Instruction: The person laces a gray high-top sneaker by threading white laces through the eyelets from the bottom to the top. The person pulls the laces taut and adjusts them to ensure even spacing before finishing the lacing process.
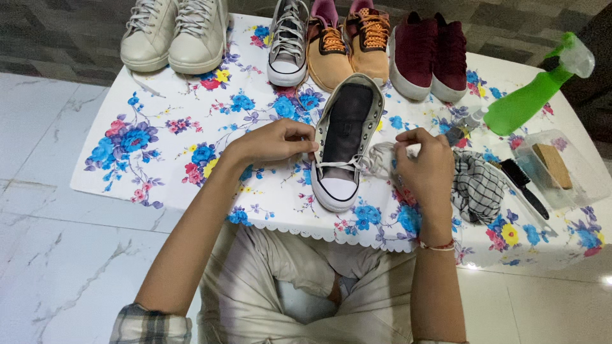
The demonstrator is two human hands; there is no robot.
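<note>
- Head view, centre: one grey sneaker (347,137) with a white toe cap lies on the table (159,185), toe toward the person, its dark tongue exposed.
- Left hand (274,141): fingers drawn together, pinching at the sneaker's left eyelet edge near the toe end.
- Right hand (426,162): fingers closed on one white shoelace (376,159), which runs across the lowest eyelets and bunches loosely just right of the shoe. One red thread band circles this wrist.
- Far edge of the table, left to right: two cream sneakers (175,32); one grey laced sneaker (288,41); two tan shoes with orange laces (347,41); two maroon shoes (430,54). Eight shoes in all, counting the one in hand.
- Right side: one green spray bottle (532,95) lying tilted; one checked cloth (475,185), crumpled, just beside the right hand; one black brush (519,181); one clear plastic tray (590,185) holding one brown block.
- The table carries one white floral cover with blue, red and yellow blooms.
</note>
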